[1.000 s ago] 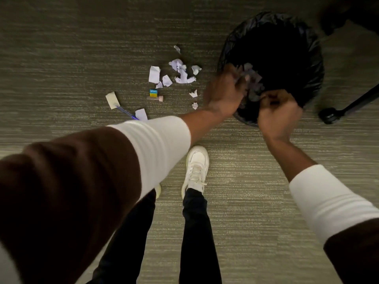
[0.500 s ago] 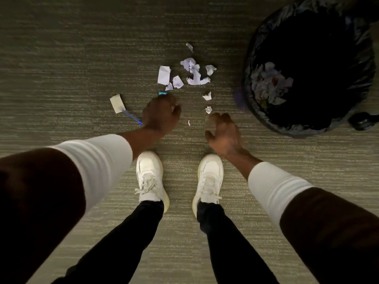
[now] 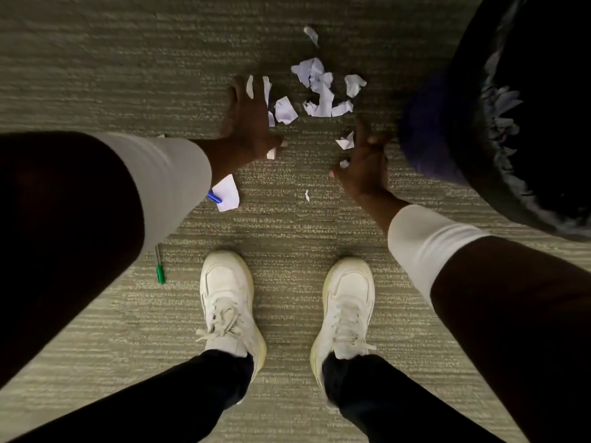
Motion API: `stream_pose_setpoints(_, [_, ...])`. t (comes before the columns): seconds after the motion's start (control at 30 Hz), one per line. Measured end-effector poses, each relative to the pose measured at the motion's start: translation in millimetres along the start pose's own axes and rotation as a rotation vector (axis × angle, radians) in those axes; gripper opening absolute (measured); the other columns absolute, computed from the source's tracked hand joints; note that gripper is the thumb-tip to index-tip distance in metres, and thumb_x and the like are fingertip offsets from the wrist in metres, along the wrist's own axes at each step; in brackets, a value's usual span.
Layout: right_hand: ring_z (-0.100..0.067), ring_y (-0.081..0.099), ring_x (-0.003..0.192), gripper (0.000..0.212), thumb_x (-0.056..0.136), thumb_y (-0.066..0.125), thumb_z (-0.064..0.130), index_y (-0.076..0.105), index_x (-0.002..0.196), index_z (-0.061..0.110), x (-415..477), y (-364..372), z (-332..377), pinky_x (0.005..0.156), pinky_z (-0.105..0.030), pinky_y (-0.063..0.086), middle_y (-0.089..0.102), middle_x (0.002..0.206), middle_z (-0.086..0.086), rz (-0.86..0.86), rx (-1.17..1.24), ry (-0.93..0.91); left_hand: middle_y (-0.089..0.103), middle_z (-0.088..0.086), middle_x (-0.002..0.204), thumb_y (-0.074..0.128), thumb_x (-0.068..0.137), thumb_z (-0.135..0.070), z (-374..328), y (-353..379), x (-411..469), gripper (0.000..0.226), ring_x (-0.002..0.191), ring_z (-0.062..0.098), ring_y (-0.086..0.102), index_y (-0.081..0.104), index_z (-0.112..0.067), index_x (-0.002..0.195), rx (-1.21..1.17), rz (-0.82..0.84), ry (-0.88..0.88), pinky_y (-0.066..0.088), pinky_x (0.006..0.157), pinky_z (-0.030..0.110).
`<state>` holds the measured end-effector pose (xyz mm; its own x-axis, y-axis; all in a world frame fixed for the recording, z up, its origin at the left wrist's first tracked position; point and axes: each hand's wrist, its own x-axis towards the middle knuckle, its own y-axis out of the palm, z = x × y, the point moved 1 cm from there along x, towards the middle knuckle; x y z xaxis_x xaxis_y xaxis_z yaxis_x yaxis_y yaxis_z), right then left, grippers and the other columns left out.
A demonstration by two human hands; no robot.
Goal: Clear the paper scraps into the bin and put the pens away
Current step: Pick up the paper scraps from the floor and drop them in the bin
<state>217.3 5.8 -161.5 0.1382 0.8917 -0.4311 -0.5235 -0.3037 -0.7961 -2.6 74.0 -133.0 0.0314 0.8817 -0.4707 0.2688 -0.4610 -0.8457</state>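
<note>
Both hands had come back from the bin point(image 3: 479, 174) empty: my left hand point(image 3: 248, 123) spread over the scraps point(image 3: 319, 91) on the carpet, my right hand point(image 3: 363, 164) half-curled beside them; pens point(image 3: 160, 271) still lay nearer my shoes.

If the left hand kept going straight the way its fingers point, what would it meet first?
The left hand points away from the person along the carpet. Its fingers already overlap a white paper scrap, so that comes first; beyond it the carpet looks bare. Whether the fingers touch it is unclear.
</note>
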Motion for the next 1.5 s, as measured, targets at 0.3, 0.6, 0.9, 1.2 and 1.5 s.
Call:
stream_pose_setpoints(0.3, [-0.027,0.058,0.125,0.091,0.081,0.087,0.023,0.038,0.157,0.033,35,-13,17,0.101,-0.031,0.046,0.047,0.149,-0.016,-0.048,-0.036,-0.134,0.037,0.029,0.148,0.085,0.065,-0.049,-2,-7,25,0.096,0.135,0.049,0.037,0.042,-0.013,0.143,0.144,-0.022,0.155,0.036,0.114,0.05])
stream_pose_setpoints(0.6, [-0.039,0.06,0.122,0.029,0.097,0.067,0.014,0.068,0.125,0.01,43,-8,33,0.099,-0.04,0.047,0.063,0.13,-0.02,-0.051,-0.189,-0.303,0.052,0.022,0.135,0.065,0.087,-0.003,3,17,2,0.027,0.121,0.045,0.051,0.068,-0.007,0.114,0.203,-0.16,0.342,0.05,0.101,0.052])
stream_pose_setpoints(0.9, [-0.039,0.069,0.079,0.01,0.078,0.083,0.014,0.079,0.087,0.012,-43,-8,11,0.07,-0.037,0.055,0.071,0.092,-0.018,-0.072,-0.058,-0.228,0.063,0.026,0.108,0.061,0.081,0.002,4,0,-42,0.015,0.101,0.046,0.061,0.072,0.002,0.09,0.14,-0.096,0.306,0.051,0.083,0.05])
stream_pose_setpoints(1.2, [-0.026,0.068,0.074,0.014,0.078,0.077,0.022,0.072,0.09,0.026,-141,-69,10,0.071,-0.024,0.051,0.067,0.089,-0.007,0.024,0.051,-0.088,0.072,0.017,0.102,0.067,0.081,-0.006,-46,-61,-125,0.017,0.094,0.04,0.068,0.08,-0.01,0.092,-0.057,-0.09,0.23,0.052,0.079,0.041])
stream_pose_setpoints(1.5, [-0.026,0.069,0.078,0.015,0.087,0.079,0.019,0.08,0.102,0.018,-202,-194,44,0.071,-0.023,0.045,0.069,0.101,-0.01,-0.16,0.167,0.018,0.074,0.008,0.104,0.059,0.087,-0.013,-150,-113,-202,0.021,0.095,0.028,0.071,0.078,-0.016,0.097,-0.295,-0.077,0.202,0.054,0.088,0.036])
